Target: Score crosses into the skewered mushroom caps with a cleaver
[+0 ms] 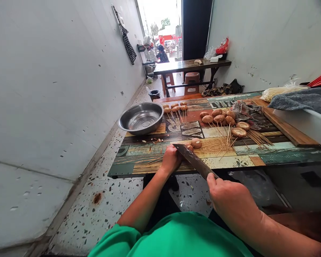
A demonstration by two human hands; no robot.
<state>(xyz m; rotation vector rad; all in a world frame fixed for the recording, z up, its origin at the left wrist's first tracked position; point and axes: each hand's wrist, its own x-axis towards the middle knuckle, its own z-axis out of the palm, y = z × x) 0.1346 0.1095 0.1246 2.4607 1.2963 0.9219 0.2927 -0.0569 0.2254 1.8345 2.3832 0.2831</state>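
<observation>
My right hand [227, 192] grips the handle of a cleaver [194, 159], its dark, wide blade slanting up and left across the table edge. The blade's tip reaches my left hand [171, 157], which is closed in a fist. Thin bamboo skewers [155, 159] show on the left side of that fist, and a brown mushroom [189, 146] shows on its right, partly behind the blade. What lies inside the fist is mostly hidden. Just beyond rests another round mushroom cap [196, 143]. Small brown and white trimmings [155, 140] are scattered ahead of my left hand.
A steel basin [141, 117] stands at the table's left. Skewered mushrooms lie in a far group [176, 108] and a right-hand pile [218, 117], beside a crumpled grey cloth [244, 110]. A wooden board [289, 125] and white tub [305, 123] are farther right. Someone [162, 55] is near the doorway.
</observation>
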